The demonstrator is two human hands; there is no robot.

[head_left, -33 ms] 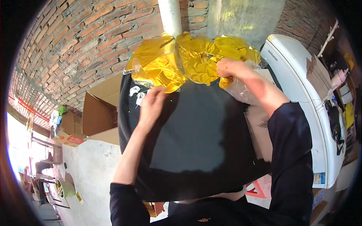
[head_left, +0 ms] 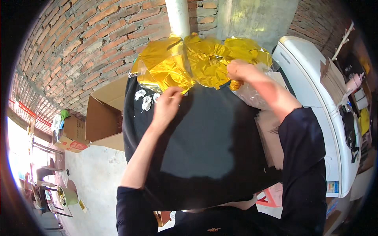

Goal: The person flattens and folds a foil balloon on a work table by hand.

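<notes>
Partly, the gold foil (head_left: 169,70) is disappearing behind the right hand (head_left: 241,71), whose fingertips are not showing from this angle. The right forearm is covering part of the clear plastic (head_left: 254,97) and of the flat cardboard (head_left: 271,135). The left hand (head_left: 166,104) is partly overlapping one of the small white looped pieces (head_left: 147,103); their exact kind is remaining unclear.

The right fingers are curling inward, grasping a bunched portion of the gold foil, which is protruding just below the fist. The left fingers are bending, with thumb and forefinger near each other at the near edge of the foil; whether they are pinching it cannot be told.

The gold foil is lying across the far end of the black cloth (head_left: 197,145), in front of the white pipe (head_left: 178,17). Its surface is wrinkling throughout and reflecting light, and a paler band is running down near its middle.
</notes>
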